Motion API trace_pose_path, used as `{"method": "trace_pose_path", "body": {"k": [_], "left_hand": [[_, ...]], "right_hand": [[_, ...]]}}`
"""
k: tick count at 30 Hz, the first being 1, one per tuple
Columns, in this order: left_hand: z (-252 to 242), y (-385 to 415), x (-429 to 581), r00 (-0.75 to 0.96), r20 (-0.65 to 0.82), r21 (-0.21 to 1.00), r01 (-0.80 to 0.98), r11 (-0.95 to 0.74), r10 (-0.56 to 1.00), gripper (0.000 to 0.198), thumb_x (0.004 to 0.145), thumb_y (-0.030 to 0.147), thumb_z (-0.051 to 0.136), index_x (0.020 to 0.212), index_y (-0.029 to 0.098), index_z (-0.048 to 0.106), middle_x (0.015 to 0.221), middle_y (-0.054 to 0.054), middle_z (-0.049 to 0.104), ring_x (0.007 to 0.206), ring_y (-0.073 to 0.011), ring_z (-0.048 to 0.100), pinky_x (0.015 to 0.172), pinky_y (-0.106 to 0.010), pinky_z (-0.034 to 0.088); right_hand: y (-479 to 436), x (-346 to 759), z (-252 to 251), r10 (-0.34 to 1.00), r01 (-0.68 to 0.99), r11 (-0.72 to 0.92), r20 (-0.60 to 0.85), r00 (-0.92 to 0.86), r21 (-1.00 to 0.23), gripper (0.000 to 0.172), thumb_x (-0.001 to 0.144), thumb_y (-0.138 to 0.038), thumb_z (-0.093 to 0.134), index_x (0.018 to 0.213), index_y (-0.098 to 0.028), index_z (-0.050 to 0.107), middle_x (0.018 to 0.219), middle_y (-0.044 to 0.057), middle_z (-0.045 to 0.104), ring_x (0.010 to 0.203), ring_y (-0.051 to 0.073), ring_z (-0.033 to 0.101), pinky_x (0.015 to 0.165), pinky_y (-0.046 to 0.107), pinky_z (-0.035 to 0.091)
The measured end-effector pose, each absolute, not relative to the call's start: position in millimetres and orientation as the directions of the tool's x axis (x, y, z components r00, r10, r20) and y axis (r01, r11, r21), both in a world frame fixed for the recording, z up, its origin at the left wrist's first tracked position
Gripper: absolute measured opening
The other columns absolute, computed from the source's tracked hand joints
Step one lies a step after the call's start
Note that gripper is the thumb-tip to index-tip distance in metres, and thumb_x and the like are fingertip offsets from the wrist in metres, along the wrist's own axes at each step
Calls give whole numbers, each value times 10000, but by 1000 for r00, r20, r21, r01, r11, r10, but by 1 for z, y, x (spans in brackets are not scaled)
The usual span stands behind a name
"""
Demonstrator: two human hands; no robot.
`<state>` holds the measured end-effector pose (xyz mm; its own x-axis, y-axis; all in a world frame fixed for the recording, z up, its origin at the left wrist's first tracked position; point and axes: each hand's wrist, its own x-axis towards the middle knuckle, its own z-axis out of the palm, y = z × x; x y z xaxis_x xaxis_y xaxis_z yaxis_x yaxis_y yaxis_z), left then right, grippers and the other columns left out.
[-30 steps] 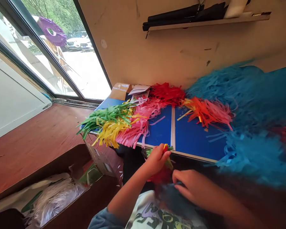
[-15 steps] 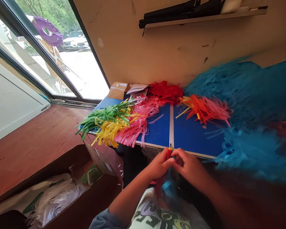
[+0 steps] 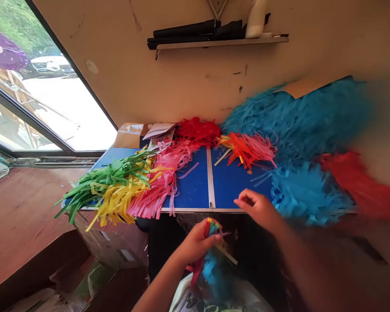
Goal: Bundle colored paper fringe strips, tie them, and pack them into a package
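The bundle of paper strips (image 3: 209, 266), red and blue with a little green and yellow at the top, hangs in front of the person's shirt, below the near edge of the table. The left hand (image 3: 195, 243) pinches its upper end between thumb and fingers. The right hand (image 3: 259, 211) is apart from it, over the table's near edge, fingers curled inward; whether the fingertips grip a thin strip cannot be told. The step in hand appears to be gathering strips; adding one would call for a firm left pinch.

The blue table (image 3: 193, 190) carries green strips (image 3: 113, 173), yellow strips (image 3: 121, 199) and pink strips (image 3: 157, 190) at left, and blue strips (image 3: 305, 121) at right. Behind it, a shelf (image 3: 224, 43) is mounted on the wall (image 3: 182, 86). A window (image 3: 52, 108) stands at left, above the floor (image 3: 32, 203).
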<state>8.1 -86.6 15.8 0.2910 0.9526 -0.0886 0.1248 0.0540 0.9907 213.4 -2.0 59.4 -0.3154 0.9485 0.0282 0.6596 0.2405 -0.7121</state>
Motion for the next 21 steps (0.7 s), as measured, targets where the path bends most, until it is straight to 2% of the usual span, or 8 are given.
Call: {"method": "trace_pose_path", "body": {"k": [1,2,5,8,12,15,21], "left_hand": [[16,-86,6,289,-96,990,126,62,952,264,786,393,587,902,155,580,807,-17,575,743,-138,529,720,-257,432],[16,-86,5,283,-108,990,118,77,953,272,793,402,574,911,157,583,811,-20,584,748,-143,540,726,-262,438],[13,-85,0,230,-131,987,118,106,964,311,797,438,557,929,159,595,807,-24,592,754,-152,553,735,-271,445],[6,-84,-4,160,-134,985,132,114,978,345,790,447,570,987,165,595,822,-26,592,768,-160,557,750,-280,443],[-5,-82,-9,170,-140,987,98,125,975,384,818,428,543,1112,180,532,852,-35,597,805,-180,578,767,-306,451],[-7,-81,-12,163,-152,984,114,134,975,411,833,387,531,1191,197,457,891,-34,594,837,-176,575,796,-313,443],[1,-83,-21,77,-172,974,160,158,982,440,832,348,540,1225,217,391,821,11,551,743,-131,516,726,-263,425]], "right_hand": [[17,225,56,965,763,213,10,-261,-610,269,832,-440,443,728,-207,529,679,-25,588,635,117,546,606,219,421],[38,236,53,978,807,173,-2,-210,-564,259,840,-419,443,748,-200,547,701,-10,606,650,126,561,609,223,424],[96,264,41,998,898,65,18,-63,-436,165,812,-301,500,815,-161,588,846,82,635,762,187,589,647,272,422],[133,274,32,999,945,36,44,-23,-326,167,778,-264,555,879,-144,611,990,135,616,876,230,582,691,297,414],[153,259,27,997,964,74,51,-63,-254,204,846,-323,498,893,-161,614,962,84,626,863,182,586,715,288,430],[163,240,25,995,973,89,60,-78,-214,261,890,-366,454,962,-158,595,1027,66,602,923,169,564,785,333,446],[184,214,18,998,992,-61,-35,57,-114,290,870,-359,521,1049,-135,564,1047,74,586,911,176,575,786,375,484]]}}
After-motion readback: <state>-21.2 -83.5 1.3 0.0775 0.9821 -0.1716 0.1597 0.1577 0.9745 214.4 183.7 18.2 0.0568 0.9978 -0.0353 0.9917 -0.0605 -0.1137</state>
